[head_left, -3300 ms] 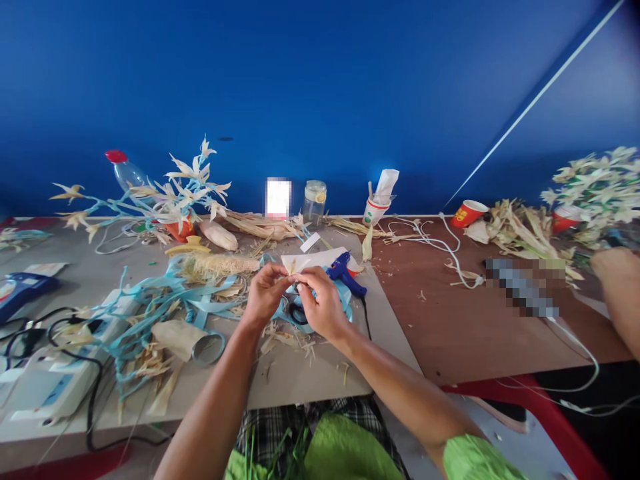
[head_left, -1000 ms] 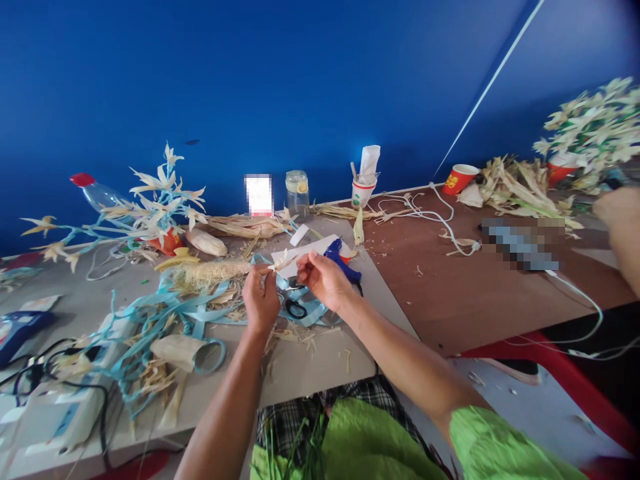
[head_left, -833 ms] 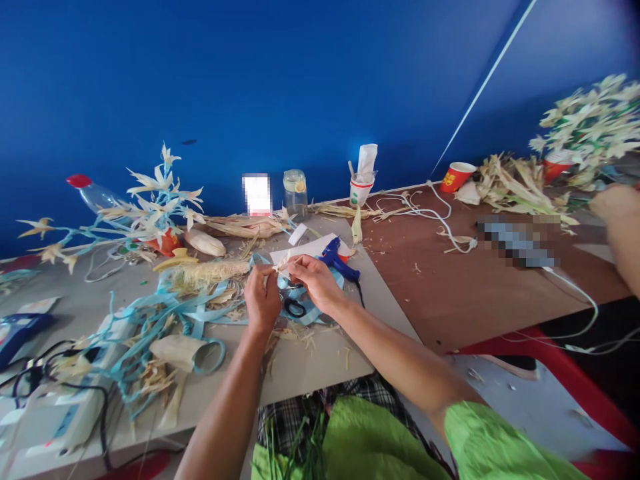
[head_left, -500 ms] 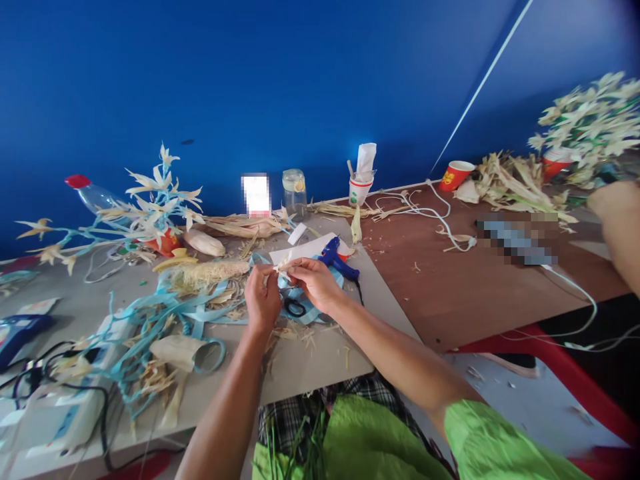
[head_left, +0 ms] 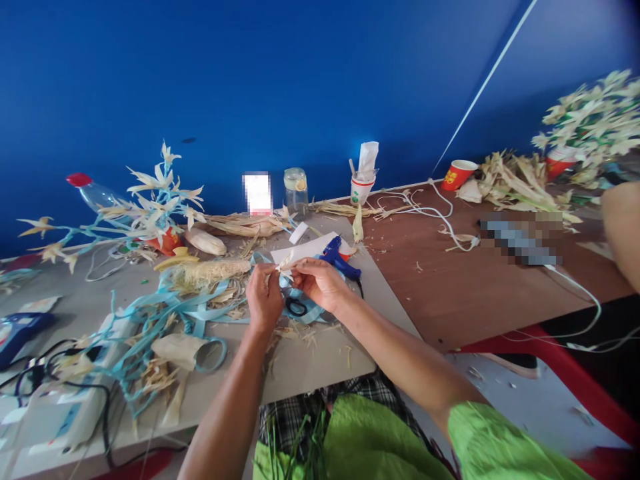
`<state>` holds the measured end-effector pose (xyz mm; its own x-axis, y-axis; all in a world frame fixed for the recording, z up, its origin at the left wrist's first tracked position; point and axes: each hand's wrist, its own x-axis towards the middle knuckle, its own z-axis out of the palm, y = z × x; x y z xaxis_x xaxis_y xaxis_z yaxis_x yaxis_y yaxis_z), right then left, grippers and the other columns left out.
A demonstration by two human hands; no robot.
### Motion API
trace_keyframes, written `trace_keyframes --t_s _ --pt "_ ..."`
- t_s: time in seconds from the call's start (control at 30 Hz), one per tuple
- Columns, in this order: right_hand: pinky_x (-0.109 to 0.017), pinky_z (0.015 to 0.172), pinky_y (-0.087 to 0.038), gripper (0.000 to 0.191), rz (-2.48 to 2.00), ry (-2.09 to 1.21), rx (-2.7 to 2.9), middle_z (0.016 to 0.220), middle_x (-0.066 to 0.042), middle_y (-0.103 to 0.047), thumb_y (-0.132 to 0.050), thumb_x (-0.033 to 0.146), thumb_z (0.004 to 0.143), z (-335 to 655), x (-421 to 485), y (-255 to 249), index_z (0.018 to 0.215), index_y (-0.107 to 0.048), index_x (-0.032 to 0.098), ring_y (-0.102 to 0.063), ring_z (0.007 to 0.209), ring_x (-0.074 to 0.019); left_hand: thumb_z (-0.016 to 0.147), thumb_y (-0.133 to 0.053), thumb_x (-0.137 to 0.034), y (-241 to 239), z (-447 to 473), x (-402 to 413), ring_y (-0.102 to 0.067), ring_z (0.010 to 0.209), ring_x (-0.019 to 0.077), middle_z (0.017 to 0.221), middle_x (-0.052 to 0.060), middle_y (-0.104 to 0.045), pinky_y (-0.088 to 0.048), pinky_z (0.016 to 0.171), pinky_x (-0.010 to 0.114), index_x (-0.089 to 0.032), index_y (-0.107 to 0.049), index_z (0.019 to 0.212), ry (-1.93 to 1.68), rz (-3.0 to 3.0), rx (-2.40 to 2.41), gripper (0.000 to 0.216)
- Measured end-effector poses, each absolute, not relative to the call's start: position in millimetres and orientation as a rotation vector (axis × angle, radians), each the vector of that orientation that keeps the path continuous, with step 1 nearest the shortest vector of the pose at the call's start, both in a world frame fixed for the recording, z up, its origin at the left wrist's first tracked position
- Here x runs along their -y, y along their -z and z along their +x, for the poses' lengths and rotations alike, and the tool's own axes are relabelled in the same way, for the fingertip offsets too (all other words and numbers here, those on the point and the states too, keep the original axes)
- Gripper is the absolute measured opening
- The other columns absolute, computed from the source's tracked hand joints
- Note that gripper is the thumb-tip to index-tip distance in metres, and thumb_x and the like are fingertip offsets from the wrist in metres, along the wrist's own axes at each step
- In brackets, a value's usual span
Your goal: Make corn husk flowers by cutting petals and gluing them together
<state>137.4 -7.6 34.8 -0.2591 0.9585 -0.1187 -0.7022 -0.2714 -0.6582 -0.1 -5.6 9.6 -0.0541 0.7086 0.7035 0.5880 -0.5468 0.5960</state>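
Over the littered table, my left hand (head_left: pixel 263 293) and my right hand (head_left: pixel 323 283) meet with fingers pinched around a small pale corn-husk flower (head_left: pixel 285 262). Its petals stick up between the fingertips; the lower part is hidden. Just right of my right hand, a blue glue gun (head_left: pixel 341 259) lies by a white sheet (head_left: pixel 315 247). Black scissor handles (head_left: pixel 295 307) show beneath the hands among light-blue strips (head_left: pixel 216 305) and husk scraps. To the left of my left hand rests a bare, shaggy corn cob (head_left: pixel 220 270).
A branch of husk flowers (head_left: pixel 163 183) stands at left, above a cardboard tube (head_left: pixel 175 350) and power strip (head_left: pixel 85 400). Behind are a glass jar (head_left: pixel 297 193) and a white cup (head_left: pixel 361 190). Rightward lie a white cable (head_left: pixel 445 213), husks (head_left: pixel 517 183) and another person's arm (head_left: pixel 620 227).
My right hand's fingers have shifted slightly on the husk flower, and more of its petals show. The other person's arm at right has moved farther out of view. The camera view has shifted slightly.
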Motion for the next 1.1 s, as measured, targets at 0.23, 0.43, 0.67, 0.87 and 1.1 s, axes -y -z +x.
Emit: trace_keyframes --t_s 0.23,0.43,0.67,0.87,1.1 --pt "-0.021 0.054 -0.040 0.007 -0.549 -1.886 0.525 0.059 0.001 -0.058 -0.068 0.010 0.061 137.0 10.5 -37.4 0.063 -0.062 0.013 -0.047 0.052 -0.0067 0.082 -0.048 -0.016 -6.6 -0.7 5.2 -0.057 0.075 0.0137 0.080 0.001 -0.062 -0.042 0.071 0.026 -0.020 -0.055 0.083 -1.688 2.040 -1.467 0.008" --pt "-0.023 0.058 -0.043 0.014 -0.544 -1.859 0.563 0.065 0.001 -0.059 -0.064 0.005 0.060 141.9 7.7 -33.7 0.072 -0.064 0.014 -0.051 0.056 -0.0080 0.081 -0.051 -0.019 -1.4 -6.1 0.9 -0.055 0.073 0.0132 0.078 0.001 -0.059 -0.042 0.071 0.026 -0.019 -0.053 0.079 -1.740 1.920 -1.524 0.003" --pt "-0.023 0.055 -0.042 0.017 -0.559 -1.895 0.578 0.065 0.001 -0.056 -0.075 0.025 0.064 145.0 8.8 -37.4 0.066 -0.062 0.014 -0.047 0.055 -0.0078 0.079 -0.054 -0.023 0.5 -6.7 -3.2 -0.056 0.072 0.0126 0.075 0.000 -0.059 -0.044 0.070 0.026 -0.019 -0.057 0.082 -1.739 1.688 -1.491 0.006" --pt "-0.024 0.053 -0.038 0.024 -0.558 -1.872 0.635 0.062 0.002 -0.053 -0.074 0.030 0.065 145.8 6.7 -32.9 0.058 -0.056 0.016 -0.044 0.052 -0.0078 0.075 -0.060 -0.028 -1.2 -5.2 -5.5 -0.056 0.066 0.0106 0.072 -0.001 -0.059 -0.044 0.064 0.023 -0.018 -0.058 0.086 -1.741 1.369 -1.375 0.015" --pt "-0.024 0.056 -0.038 0.013 -0.606 -1.708 0.653 0.065 0.001 -0.057 -0.070 0.023 0.064 149.0 2.0 -29.9 0.060 -0.061 0.015 -0.047 0.055 -0.0082 0.072 -0.065 -0.030 -9.5 -7.9 -10.0 -0.062 0.071 0.0118 0.069 -0.001 -0.061 -0.047 0.069 0.024 -0.018 -0.051 0.076 -1.873 1.143 -1.233 0.019"
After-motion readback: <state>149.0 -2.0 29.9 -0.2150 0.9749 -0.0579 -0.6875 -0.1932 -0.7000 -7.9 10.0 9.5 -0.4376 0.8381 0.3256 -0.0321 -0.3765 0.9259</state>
